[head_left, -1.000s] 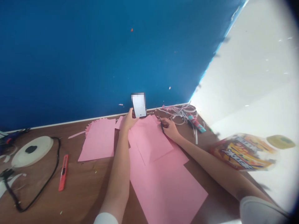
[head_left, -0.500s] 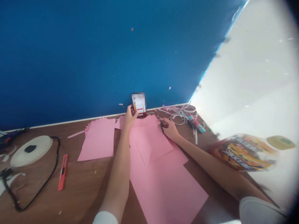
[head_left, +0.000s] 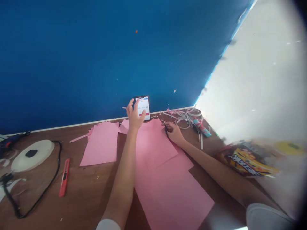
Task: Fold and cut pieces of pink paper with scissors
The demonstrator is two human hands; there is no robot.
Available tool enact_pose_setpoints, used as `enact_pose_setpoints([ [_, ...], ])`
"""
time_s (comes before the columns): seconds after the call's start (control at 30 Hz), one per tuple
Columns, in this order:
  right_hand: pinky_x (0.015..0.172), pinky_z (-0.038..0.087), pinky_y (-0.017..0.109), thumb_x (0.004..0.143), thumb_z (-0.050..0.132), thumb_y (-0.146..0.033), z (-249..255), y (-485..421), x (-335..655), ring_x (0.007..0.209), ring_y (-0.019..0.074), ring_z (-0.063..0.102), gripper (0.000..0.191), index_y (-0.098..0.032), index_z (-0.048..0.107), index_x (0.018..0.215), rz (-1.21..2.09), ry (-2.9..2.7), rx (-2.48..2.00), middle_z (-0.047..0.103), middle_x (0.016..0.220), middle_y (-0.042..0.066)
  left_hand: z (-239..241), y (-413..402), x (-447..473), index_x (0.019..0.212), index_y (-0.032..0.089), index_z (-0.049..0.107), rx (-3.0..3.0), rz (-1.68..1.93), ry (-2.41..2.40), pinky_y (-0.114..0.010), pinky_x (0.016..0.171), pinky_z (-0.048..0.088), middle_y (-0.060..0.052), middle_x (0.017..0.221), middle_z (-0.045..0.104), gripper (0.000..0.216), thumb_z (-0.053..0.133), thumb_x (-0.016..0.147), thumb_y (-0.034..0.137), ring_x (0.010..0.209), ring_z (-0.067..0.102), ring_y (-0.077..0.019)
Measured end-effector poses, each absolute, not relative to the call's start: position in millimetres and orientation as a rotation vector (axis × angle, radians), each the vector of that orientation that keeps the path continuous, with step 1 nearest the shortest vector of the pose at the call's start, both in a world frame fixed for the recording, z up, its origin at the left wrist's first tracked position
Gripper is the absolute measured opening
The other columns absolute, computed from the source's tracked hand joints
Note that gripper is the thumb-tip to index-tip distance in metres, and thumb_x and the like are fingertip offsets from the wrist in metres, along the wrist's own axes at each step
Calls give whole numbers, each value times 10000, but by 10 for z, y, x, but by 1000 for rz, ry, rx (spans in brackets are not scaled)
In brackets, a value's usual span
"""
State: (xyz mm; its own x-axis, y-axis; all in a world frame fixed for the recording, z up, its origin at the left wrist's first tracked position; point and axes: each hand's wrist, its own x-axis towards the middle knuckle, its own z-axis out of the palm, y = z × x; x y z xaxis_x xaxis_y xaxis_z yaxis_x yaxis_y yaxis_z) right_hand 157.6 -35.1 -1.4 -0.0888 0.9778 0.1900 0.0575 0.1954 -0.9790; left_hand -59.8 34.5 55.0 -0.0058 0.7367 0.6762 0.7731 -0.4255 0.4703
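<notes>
A phone (head_left: 144,107) leans upright against the blue wall at the back of the brown table (head_left: 83,188). My left hand (head_left: 133,117) reaches to it with fingers spread, the thumb touching its lit screen. My right hand (head_left: 173,131) rests on the pink paper sheets (head_left: 165,172) to the right, fingers closed round a thin dark tool, probably scissors (head_left: 165,129). More pink sheets (head_left: 102,143) lie to the left of my left arm.
A red utility knife (head_left: 64,177), a black cable (head_left: 45,185) and a white round disc (head_left: 31,154) lie at the left. White and pink paper strips with a teal tube (head_left: 201,126) pile at the back right. A colourful snack bag (head_left: 247,159) sits at the right.
My left hand has risen and opened, its thumb now on the phone's screen, which changed to a white page. My right hand has stayed put.
</notes>
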Motion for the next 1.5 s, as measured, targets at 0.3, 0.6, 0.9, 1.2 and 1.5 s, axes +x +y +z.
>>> enact_pose_setpoints([
  [0.3,531,432,252,695,660,-295,-51,-334,1583,564,140,549,326,-177,645,998,1057,-1428,-1087,624,648,8,641,332,-458,1475,324,317,-2177,-1185,-1834,-600,1032,292,-114,1548,178,587,457,905,356,1361,239,-396],
  [0.6,525,419,244,700,661,-305,-62,-332,1595,557,133,536,328,-179,645,1003,1037,-1439,-1102,614,644,-1,595,377,-485,1459,310,344,-2196,-1318,-1717,-564,1072,281,-122,1504,225,600,475,880,221,1345,286,-353],
  [0.9,545,433,245,700,663,-313,-89,-311,1595,541,120,529,341,-166,616,1003,1065,-1439,-1089,608,636,-15,354,352,-510,1411,279,425,-2197,-1441,-1687,-508,1092,297,-111,1451,267,533,444,882,222,1265,366,-293],
  [1.2,586,458,261,709,669,-304,-56,-327,1585,582,138,568,324,-172,620,1001,1061,-1432,-1097,631,667,-5,399,338,-462,1428,299,406,-2184,-1383,-1765,-530,1075,313,-107,1444,238,546,450,884,279,1264,346,-306],
  [1.5,576,454,252,704,670,-305,-84,-320,1592,581,134,564,331,-169,624,1002,1045,-1438,-1105,622,662,-5,408,344,-463,1419,296,422,-2168,-1377,-1748,-508,1073,312,-112,1426,254,520,445,902,336,1268,337,-305],
])
